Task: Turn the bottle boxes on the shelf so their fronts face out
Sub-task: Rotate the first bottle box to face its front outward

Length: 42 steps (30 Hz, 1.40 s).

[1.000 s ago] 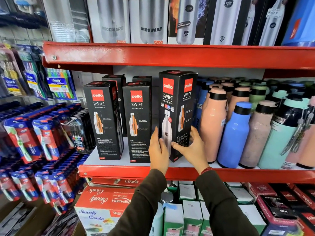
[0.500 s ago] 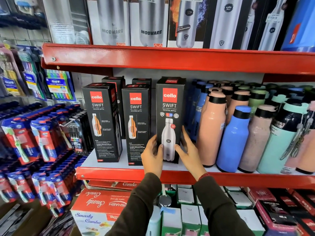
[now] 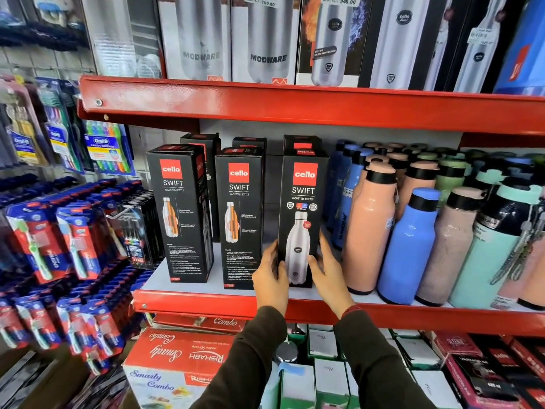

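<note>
Black sleeves lead to our left hand (image 3: 269, 280) and right hand (image 3: 330, 274), whose fingers clasp the lower sides of the rightmost Swift box (image 3: 300, 219). It stands upright on the red shelf (image 3: 191, 302), long axis vertical, silver-bottle front facing us squarely. Beyond, two more Swift boxes (image 3: 239, 216) at its left show text panels, and loose bottles (image 3: 368, 225) crowd its right.

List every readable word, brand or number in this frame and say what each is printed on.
"cello SWIFT VACUSTEEL BOTTLE": held box, both boxes left of it
"MODWARE": two top-shelf boxes
"949.00": price sticker
"Oral-B": toothbrush pack
"Combo", "RISHABH": red carton, printed upside down
"750": foot of middle box
Fine print on boxes, other stickers: too blurred.
</note>
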### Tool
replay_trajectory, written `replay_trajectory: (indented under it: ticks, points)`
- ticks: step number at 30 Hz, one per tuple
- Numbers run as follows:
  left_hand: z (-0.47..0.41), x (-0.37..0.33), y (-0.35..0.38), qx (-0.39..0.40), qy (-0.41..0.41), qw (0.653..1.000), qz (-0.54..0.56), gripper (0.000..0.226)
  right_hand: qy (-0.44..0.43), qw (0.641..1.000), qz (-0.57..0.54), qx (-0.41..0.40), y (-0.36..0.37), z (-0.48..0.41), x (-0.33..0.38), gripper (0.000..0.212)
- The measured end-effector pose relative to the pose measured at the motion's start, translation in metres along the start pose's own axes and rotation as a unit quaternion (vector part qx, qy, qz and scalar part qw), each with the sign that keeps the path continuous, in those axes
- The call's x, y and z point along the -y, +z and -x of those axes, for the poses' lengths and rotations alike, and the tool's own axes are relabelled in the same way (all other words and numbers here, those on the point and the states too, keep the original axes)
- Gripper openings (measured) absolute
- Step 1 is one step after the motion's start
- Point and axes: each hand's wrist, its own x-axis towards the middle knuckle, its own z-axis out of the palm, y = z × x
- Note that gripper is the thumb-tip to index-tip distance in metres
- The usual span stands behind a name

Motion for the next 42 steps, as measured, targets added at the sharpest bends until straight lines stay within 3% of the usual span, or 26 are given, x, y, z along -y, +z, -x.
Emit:
replay_trajectory:
  ticks: [13,19,28,32,36,39,42]
  points:
    - [0.004,0.0,0.003,0.016,-0.008,1.0,0.014,0.055,0.008,1.0,0.012,-0.003,-0.001,-0.004,-0.013,0.083]
    - [0.006,-0.005,0.002,0.016,-0.001,1.0,0.008,0.054,0.016,1.0,0.013,-0.016,0.0,-0.004,-0.02,0.073]
    - [0.017,-0.016,-0.007,0.023,-0.002,0.999,0.023,0.05,0.004,0.98,0.001,-0.198,0.007,0.014,-0.014,0.03]
    - [0.024,-0.024,-0.027,-0.019,0.07,0.997,0.038,0.038,-0.033,0.969,-0.028,-0.245,0.013,0.026,0.0,0.023]
    - [0.017,-0.026,-0.052,-0.108,0.162,0.98,-0.031,0.037,-0.101,0.973,-0.038,-0.206,0.037,0.035,0.022,0.018]
    - [0.005,-0.023,-0.073,-0.143,0.133,0.98,-0.048,0.046,-0.091,0.986,-0.047,-0.134,0.06,0.036,0.033,0.024]
    - [-0.009,-0.017,-0.093,-0.099,0.084,0.99,-0.048,0.05,-0.041,0.996,-0.069,-0.047,0.08,0.032,0.037,0.038]
